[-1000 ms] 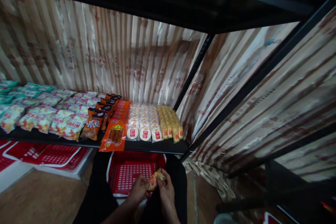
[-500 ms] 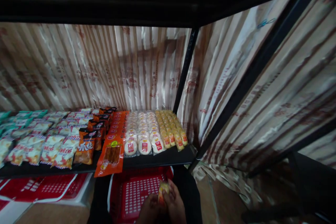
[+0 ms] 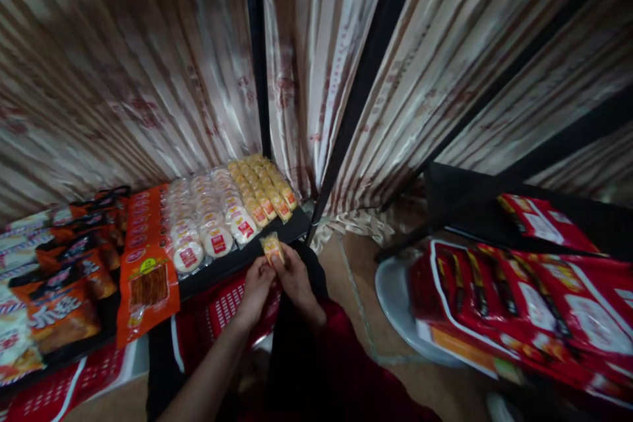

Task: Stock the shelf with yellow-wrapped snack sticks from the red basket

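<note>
A small yellow snack packet point(image 3: 272, 249) with a red and white label is held upright in front of the shelf edge. My right hand point(image 3: 295, 282) grips it, thumb across its front. My left hand point(image 3: 258, 287) is closed, its fingertips pinching at the packet's lower left side. Just beyond, rows of similar yellow packets point(image 3: 257, 188) stand at the right end of the black shelf point(image 3: 217, 270). Beside them lie rows of round white wrapped crackers point(image 3: 217, 241). An orange hanging pack point(image 3: 148, 264) of brown sticks overhangs the shelf front.
Orange and white snack bags point(image 3: 64, 310) fill the shelf's left part. Under the shelf is a red basket point(image 3: 212, 310). On the right, a red basket with several red packs point(image 3: 539, 303) rests on a pale stool point(image 3: 395, 303). Black posts point(image 3: 366, 59) stand before a striped curtain point(image 3: 208, 66).
My view has swung right and closer, bringing the right-hand basket of red packs into sight. Both hands have risen from above the red basket to shelf level, still with the yellow packet.
</note>
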Action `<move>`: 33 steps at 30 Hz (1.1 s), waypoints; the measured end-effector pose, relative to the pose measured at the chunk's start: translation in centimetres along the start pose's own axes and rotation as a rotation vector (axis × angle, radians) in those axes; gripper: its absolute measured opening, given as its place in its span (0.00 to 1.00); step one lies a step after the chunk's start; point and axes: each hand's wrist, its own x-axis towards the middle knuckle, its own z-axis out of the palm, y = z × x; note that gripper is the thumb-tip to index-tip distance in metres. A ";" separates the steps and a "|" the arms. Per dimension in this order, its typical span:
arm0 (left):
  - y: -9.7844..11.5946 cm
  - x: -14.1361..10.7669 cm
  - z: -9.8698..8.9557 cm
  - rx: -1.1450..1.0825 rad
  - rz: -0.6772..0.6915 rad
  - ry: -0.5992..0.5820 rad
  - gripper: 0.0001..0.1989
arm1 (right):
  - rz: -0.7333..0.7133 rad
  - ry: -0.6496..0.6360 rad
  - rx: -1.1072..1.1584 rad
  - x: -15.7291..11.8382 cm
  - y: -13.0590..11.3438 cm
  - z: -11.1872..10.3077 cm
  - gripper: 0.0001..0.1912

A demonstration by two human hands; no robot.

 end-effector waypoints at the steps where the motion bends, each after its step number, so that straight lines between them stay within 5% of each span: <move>1: 0.4 0.4 0.2 0.015 -0.004 0.008 0.14 | -0.016 0.021 -0.050 0.4 0.0 -0.1 0.20; 13: -0.3 4.6 2.4 0.048 -0.022 0.040 0.14 | -0.129 0.074 -0.246 3.4 1.7 -1.5 0.22; 29: 0.0 6.7 1.3 0.100 -0.067 0.070 0.17 | -0.095 0.066 -0.189 6.2 2.7 0.0 0.15; 33: -0.6 6.8 0.8 0.256 0.041 0.110 0.17 | -0.115 0.077 -0.241 6.6 3.0 0.2 0.15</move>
